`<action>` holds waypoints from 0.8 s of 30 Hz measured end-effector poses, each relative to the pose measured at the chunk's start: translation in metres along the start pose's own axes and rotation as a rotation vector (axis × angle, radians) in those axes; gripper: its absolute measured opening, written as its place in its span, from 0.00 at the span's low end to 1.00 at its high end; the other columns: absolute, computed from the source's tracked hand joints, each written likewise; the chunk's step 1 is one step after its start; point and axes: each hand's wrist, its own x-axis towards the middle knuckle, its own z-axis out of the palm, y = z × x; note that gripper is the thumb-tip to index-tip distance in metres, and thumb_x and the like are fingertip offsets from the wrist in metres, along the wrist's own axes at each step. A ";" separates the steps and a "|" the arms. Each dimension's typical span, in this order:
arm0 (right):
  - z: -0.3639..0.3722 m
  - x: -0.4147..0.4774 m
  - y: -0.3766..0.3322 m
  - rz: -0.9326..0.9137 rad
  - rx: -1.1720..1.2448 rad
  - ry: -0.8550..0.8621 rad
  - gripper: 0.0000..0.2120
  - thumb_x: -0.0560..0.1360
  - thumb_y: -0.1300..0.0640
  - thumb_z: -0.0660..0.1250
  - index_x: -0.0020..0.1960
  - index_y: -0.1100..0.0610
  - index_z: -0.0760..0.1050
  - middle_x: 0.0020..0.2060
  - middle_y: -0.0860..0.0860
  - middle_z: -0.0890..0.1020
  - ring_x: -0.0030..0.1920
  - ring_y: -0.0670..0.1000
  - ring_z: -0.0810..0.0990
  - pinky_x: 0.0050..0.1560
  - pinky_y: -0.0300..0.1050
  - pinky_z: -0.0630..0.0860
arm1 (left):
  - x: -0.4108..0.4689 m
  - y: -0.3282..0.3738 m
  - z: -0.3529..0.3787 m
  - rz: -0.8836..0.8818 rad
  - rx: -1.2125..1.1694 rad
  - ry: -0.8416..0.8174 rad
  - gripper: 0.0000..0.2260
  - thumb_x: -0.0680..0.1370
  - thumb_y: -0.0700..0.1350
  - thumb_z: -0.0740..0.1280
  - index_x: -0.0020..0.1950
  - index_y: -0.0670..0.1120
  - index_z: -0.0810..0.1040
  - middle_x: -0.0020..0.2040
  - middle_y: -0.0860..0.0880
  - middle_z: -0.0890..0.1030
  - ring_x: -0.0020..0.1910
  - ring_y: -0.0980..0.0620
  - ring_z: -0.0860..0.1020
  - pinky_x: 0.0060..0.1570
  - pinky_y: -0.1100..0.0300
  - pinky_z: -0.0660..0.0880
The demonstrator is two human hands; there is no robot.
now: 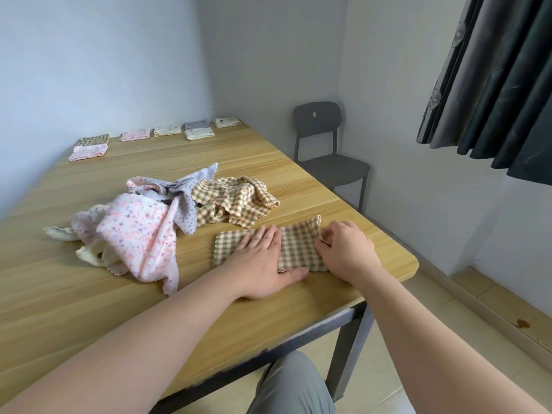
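Observation:
A folded green-and-cream checked cloth (298,246) lies flat near the right front corner of the wooden table (74,294). My left hand (263,261) presses flat on the cloth's middle with straight fingers and the thumb on the table. My right hand (343,249) has its fingers curled round the cloth's right edge and pinches it. To the left lies a loose heap of cloths: a pink flowered one (140,234), a grey one (185,201) and a second checked one (236,201).
Several folded cloths (167,132) lie in a row along the table's far edge by the wall. A dark chair (328,156) stands past the table's right side. A dark curtain (495,85) hangs at the right. The table's rounded right corner (412,264) is next to my right hand.

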 end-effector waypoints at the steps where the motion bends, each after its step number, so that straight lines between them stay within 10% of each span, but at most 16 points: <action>1: -0.005 0.000 -0.002 0.021 0.063 0.001 0.13 0.81 0.46 0.64 0.60 0.53 0.74 0.57 0.50 0.79 0.55 0.52 0.77 0.59 0.51 0.75 | -0.001 0.003 -0.003 -0.003 -0.012 0.000 0.52 0.71 0.80 0.42 0.81 0.45 0.32 0.81 0.46 0.31 0.80 0.47 0.33 0.80 0.44 0.39; 7: -0.045 -0.014 -0.004 0.140 0.531 0.074 0.06 0.80 0.52 0.64 0.56 0.51 0.72 0.45 0.49 0.80 0.37 0.47 0.80 0.29 0.41 0.74 | -0.006 0.041 -0.003 0.056 -0.085 0.062 0.54 0.71 0.80 0.47 0.82 0.44 0.35 0.83 0.45 0.39 0.81 0.47 0.37 0.80 0.45 0.38; 24: -0.075 -0.043 0.004 -0.065 0.340 0.204 0.06 0.84 0.52 0.59 0.60 0.50 0.67 0.34 0.52 0.80 0.32 0.53 0.78 0.35 0.49 0.75 | 0.017 0.109 0.012 0.192 -0.213 0.174 0.49 0.75 0.76 0.49 0.82 0.46 0.37 0.84 0.48 0.41 0.82 0.48 0.40 0.79 0.45 0.39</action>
